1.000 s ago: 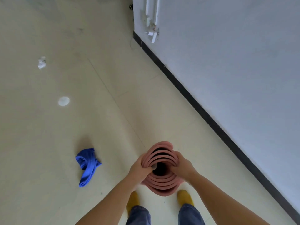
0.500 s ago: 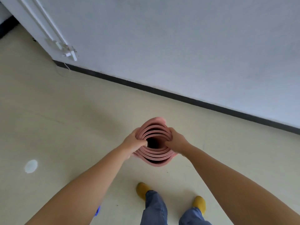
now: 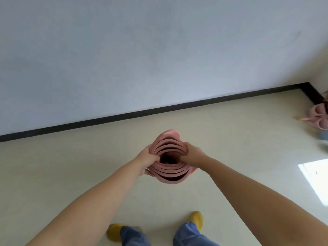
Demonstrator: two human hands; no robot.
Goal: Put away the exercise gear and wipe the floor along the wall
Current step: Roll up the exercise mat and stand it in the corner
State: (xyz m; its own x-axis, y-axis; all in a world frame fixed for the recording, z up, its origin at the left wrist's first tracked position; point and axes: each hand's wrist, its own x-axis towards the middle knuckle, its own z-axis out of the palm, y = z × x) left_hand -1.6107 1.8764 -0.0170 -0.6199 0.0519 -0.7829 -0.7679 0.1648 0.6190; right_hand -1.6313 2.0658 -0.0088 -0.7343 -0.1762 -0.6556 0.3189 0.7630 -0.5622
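Note:
I look down the open end of a rolled pink exercise mat (image 3: 169, 172), held upright in front of me above the cream floor. My left hand (image 3: 148, 159) grips its left rim, thumb inside the roll. My right hand (image 3: 192, 156) grips the right rim the same way. The mat's lower end is hidden from view. The blue cloth is out of view.
A pale wall with a black baseboard (image 3: 150, 110) runs across ahead, meeting a corner at the far right. Pink slippers (image 3: 318, 118) lie on the floor near that corner. A bright sunlit patch (image 3: 316, 178) falls on the floor at right. My feet in yellow slippers (image 3: 196, 219) stand below.
I have turned right along the wall while carrying the mat. The blue cloth, white floor spots and wall fitting have left the view; the right corner and pink slippers have come in.

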